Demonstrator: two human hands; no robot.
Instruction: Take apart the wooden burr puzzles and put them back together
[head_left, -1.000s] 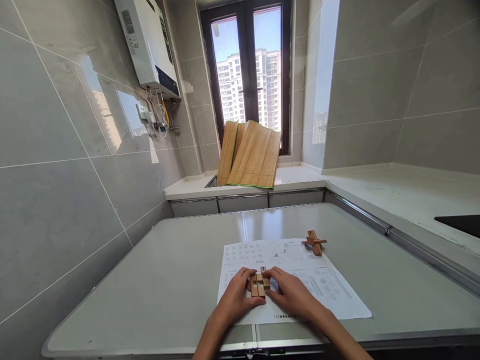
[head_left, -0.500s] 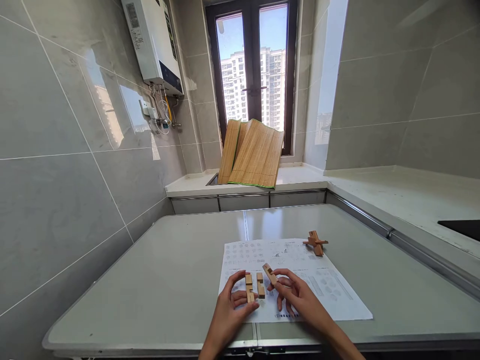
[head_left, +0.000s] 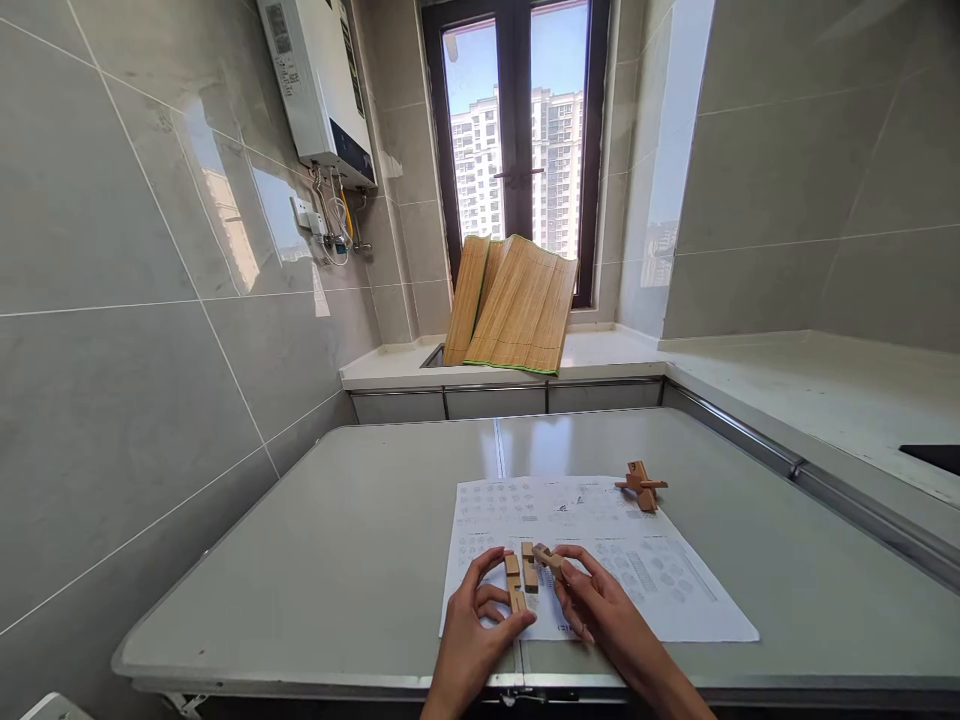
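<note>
Two notched wooden puzzle bars lie side by side on a printed instruction sheet (head_left: pixel 645 580) near the table's front edge. My left hand (head_left: pixel 480 625) pinches the left bar (head_left: pixel 514 585) between thumb and fingers. The middle bar (head_left: pixel 529 568) rests on the paper between my hands. My right hand (head_left: pixel 592 605) grips a third bar (head_left: pixel 547 557), tilted, its tip close to the middle bar. An assembled wooden cross puzzle (head_left: pixel 642 486) sits at the sheet's far right corner, away from both hands.
The grey table (head_left: pixel 360 540) fills the foreground, with a tiled wall on the left. Behind it runs a white counter (head_left: pixel 810 390) carrying folded bamboo mats (head_left: pixel 517 315) below a window. A water heater (head_left: pixel 315 80) hangs on the left wall.
The three bars were pressed together in one block a second ago. My hands have pulled them apart, and my right hand has lifted one bar and brought it back toward the middle bar.
</note>
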